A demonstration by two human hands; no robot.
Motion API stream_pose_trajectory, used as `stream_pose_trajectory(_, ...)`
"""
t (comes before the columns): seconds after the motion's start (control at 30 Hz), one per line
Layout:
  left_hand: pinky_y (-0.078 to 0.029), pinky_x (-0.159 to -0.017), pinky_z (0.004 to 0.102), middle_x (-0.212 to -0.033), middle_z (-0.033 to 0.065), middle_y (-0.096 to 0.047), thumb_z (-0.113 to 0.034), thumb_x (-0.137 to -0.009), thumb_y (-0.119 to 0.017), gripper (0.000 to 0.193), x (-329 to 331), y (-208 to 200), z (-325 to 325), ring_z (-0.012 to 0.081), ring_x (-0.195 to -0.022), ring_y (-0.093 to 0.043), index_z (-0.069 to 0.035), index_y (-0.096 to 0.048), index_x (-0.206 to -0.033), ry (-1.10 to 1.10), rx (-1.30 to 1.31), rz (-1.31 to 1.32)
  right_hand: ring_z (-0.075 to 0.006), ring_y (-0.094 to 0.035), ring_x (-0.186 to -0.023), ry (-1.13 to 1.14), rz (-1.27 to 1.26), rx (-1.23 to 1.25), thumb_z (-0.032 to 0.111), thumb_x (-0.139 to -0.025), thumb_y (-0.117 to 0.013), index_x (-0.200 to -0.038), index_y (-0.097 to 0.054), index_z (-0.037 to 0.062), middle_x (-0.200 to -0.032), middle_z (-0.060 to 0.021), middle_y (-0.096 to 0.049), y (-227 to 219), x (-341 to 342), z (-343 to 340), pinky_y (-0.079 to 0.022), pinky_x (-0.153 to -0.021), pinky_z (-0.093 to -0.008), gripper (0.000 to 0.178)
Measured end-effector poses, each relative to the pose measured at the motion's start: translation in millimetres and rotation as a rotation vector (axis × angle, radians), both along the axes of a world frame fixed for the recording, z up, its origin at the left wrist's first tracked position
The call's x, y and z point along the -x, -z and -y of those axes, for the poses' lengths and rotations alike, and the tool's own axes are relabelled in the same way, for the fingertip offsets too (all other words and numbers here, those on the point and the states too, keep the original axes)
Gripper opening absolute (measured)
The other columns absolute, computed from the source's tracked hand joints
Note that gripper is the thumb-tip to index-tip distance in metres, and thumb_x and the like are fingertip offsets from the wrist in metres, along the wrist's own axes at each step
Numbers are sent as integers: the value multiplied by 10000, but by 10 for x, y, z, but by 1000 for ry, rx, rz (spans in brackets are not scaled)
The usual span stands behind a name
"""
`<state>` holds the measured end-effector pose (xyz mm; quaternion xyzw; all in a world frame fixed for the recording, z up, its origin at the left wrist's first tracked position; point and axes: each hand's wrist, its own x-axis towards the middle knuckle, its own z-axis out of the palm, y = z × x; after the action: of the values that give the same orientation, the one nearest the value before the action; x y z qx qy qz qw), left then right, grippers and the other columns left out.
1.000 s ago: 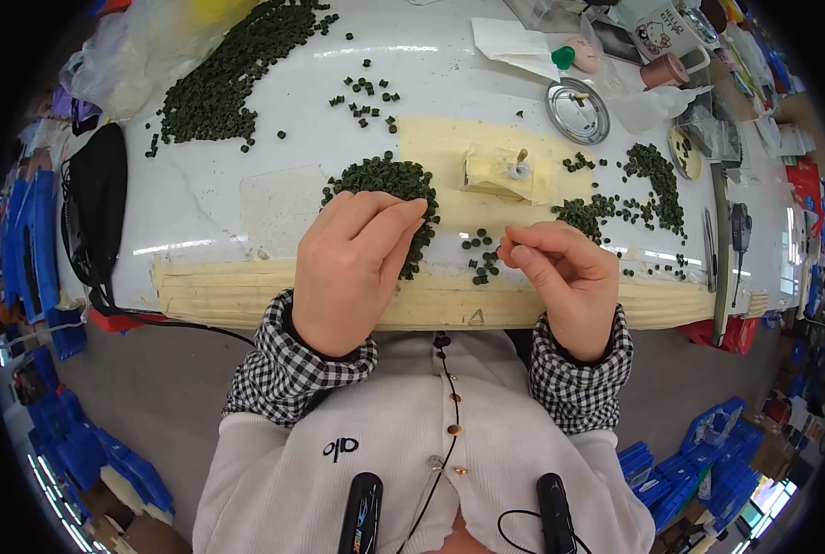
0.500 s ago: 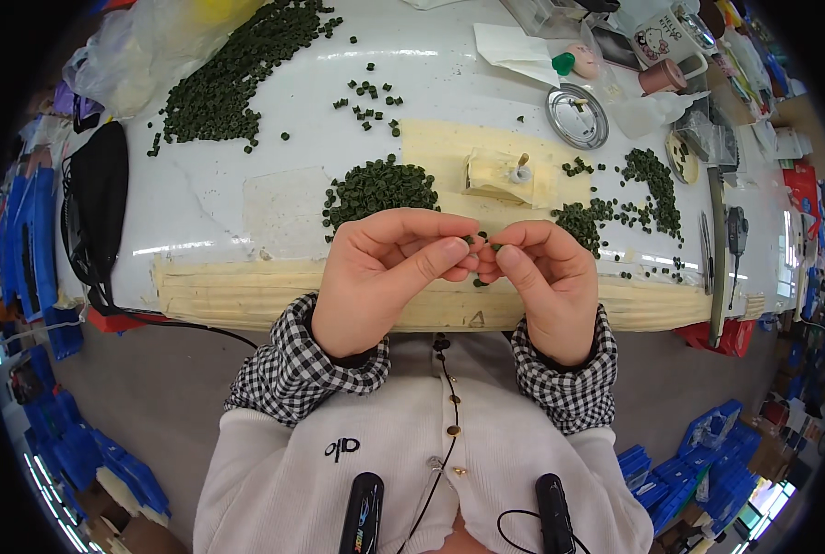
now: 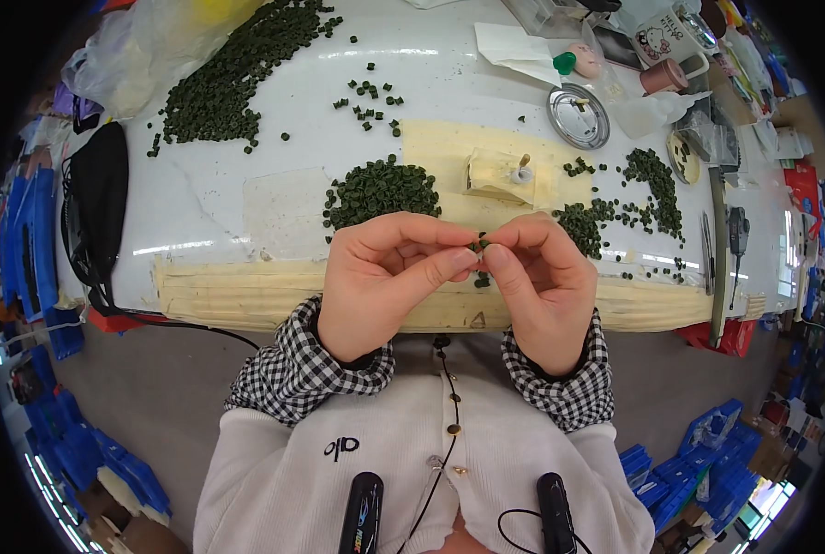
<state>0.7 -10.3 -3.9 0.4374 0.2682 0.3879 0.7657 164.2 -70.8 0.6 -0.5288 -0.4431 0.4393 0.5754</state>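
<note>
Thumb and fingers of my left hand (image 3: 376, 282) pinch a small dark green piece (image 3: 476, 247). My right hand (image 3: 544, 282) is closed too, its thumb and forefinger meeting the left fingertips at that piece; a separate part in it cannot be made out. Another small dark green piece (image 3: 483, 280) shows just below the fingertips. Both hands are above the table's near edge. Beyond my left hand lies a round pile of small green pieces (image 3: 385, 191); a looser pile (image 3: 579, 226) is beyond my right hand. A small tape-covered block with an upright metal pin (image 3: 523, 162) stands behind the hands.
A large heap of green pieces (image 3: 219, 92) lies at the far left beside a clear plastic bag (image 3: 126, 65). Far right are a round metal lid (image 3: 579, 117), a mug (image 3: 663, 39) and tweezers (image 3: 707, 254). A black cloth pouch (image 3: 97, 208) lies at the left edge.
My hands have come closer together, and the fingertips, apart before with a piece in each, now meet. The piles and tools have stayed in place.
</note>
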Motion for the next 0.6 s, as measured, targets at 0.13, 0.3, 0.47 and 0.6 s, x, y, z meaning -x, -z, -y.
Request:
stream_pose_trajectory(0.13,-545,-823,250,-956,114,-684,66,-838,-653,170,-8,-30,9,155,-911,-664,50,-662,-1007,-29,-96,-48,-118,-598,-797,5,27,-3,2,-856,-651,-939,-616,-34,-897,-78,-604,-19,10,-7,-495,-730,-236,97)
stream_pose_trajectory(0.3,-506,-724,240,-925,110,-660,144,-765,-669,220,-14,-53,6,151,-841,-629,29,-692,-951,-120,-428,-235,-119,-603,-763,22,115,17,4,-844,-658,-914,-630,-33,-842,-78,-613,-56,-1,-4,-496,-706,-233,84)
stream_pose_trajectory(0.47,-504,-715,249,-929,121,-662,147,-756,-666,234,-3,-73,-17,156,-841,-626,20,-700,-950,-162,-617,-335,-124,-611,-758,25,156,-20,-4,-855,-642,-958,-659,-34,-850,-83,-627,-93,1,17,-501,-688,-234,109)
stream_pose_trajectory(0.6,-504,-714,245,-937,122,-664,149,-760,-663,241,3,-67,-33,156,-843,-625,19,-700,-960,-179,-696,-368,-132,-619,-766,-19,159,-42,-14,-862,-630,-1005,-674,-29,-873,-90,-641,-117,-6,37,-503,-687,-234,150)
